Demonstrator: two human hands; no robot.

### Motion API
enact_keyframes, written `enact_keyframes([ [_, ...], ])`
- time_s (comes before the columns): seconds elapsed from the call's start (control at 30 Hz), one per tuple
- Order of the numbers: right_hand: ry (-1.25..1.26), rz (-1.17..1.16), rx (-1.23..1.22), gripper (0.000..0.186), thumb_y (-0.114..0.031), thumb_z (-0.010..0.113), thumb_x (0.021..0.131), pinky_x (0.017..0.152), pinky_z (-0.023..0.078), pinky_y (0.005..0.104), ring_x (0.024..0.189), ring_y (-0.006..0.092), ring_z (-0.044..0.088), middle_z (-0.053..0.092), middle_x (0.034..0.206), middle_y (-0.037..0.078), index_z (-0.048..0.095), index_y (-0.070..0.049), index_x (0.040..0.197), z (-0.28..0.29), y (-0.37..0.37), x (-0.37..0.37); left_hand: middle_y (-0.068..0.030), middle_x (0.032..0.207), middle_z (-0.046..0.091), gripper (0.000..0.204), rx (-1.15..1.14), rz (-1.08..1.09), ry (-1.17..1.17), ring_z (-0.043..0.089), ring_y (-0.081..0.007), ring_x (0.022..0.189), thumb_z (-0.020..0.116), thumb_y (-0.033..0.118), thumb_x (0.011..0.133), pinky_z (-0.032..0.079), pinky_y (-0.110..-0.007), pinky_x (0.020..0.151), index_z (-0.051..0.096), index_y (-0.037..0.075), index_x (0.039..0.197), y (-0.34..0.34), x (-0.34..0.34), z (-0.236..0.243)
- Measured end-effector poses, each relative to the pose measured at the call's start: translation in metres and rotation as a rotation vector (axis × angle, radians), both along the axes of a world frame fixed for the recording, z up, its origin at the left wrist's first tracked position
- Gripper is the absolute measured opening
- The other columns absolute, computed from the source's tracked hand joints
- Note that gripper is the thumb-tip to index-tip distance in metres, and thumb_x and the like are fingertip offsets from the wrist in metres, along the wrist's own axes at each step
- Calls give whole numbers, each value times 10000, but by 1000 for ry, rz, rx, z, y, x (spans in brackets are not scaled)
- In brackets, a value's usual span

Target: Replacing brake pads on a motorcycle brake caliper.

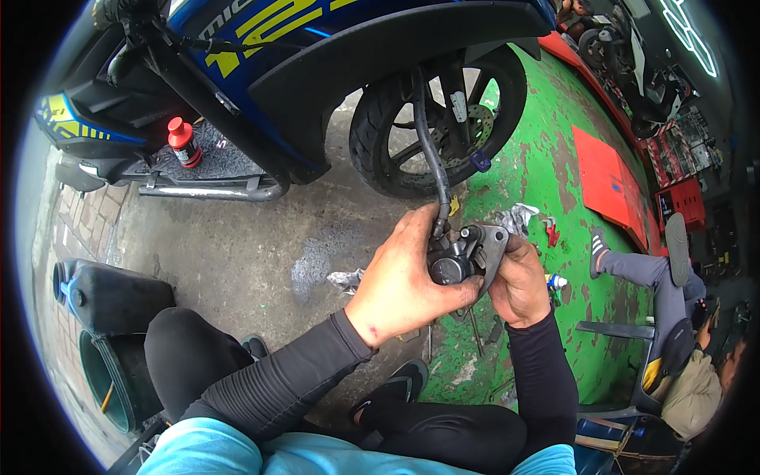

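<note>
Both hands grip a dark brake caliper (451,270) in front of the scooter's front wheel (366,146). My left hand (408,277) wraps it from the left, thumb pressed across its lower side. On the other side my right hand (518,283) closes on the caliper's grey metal bracket (495,247); some of its fingers are hidden behind the part. A black brake hose (432,162) runs down from beside the wheel to the caliper. The brake disc (479,127) shows within the wheel's spokes.
A red bottle (184,144) stands on the scooter's footboard. Crumpled rags (516,217) and tools (476,332) lie on the green floor. A dark jerrycan (119,297) and a bucket (99,380) are at left. Another person (693,396) sits at right, near a red panel (609,176).
</note>
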State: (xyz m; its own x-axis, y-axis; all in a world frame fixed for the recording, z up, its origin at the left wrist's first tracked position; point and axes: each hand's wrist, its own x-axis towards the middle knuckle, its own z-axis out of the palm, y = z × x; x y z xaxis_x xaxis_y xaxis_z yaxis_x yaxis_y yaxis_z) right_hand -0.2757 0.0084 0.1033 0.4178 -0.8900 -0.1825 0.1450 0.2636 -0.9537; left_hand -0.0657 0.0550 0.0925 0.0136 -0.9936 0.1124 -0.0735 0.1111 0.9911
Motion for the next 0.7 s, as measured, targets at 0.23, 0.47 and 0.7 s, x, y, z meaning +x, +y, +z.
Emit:
enact_keyframes([
  [0.23, 12, -4, 41, 246, -20, 635, 971, 1015, 491, 353, 1101, 182, 666, 725, 1172, 84, 696, 12, 1208, -5, 1, -1, -260, 1242, 595, 933, -16, -25, 39, 617, -368, 1164, 848, 282, 651, 495, -418, 1010, 453, -109, 1401, -3, 2, -14],
  [0.47, -22, -47, 161, 216, -60, 650, 980, 953, 529, 360, 1037, 182, 692, 744, 1108, 75, 711, -1, 1178, -5, 6, 1, -274, 1275, 570, 956, -9, -57, 55, 582, -379, 1215, 844, 257, 650, 477, -412, 1045, 429, -122, 1422, -5, 5, -21],
  [0.7, -171, -105, 254, 229, -111, 599, 1023, 967, 531, 394, 1059, 201, 688, 732, 1128, 77, 678, -19, 1217, -12, 20, 14, -292, 1281, 551, 978, 11, 0, -73, 548, -393, 1219, 801, 231, 656, 459, -428, 1063, 364, -120, 1458, -2, -4, -11],
])
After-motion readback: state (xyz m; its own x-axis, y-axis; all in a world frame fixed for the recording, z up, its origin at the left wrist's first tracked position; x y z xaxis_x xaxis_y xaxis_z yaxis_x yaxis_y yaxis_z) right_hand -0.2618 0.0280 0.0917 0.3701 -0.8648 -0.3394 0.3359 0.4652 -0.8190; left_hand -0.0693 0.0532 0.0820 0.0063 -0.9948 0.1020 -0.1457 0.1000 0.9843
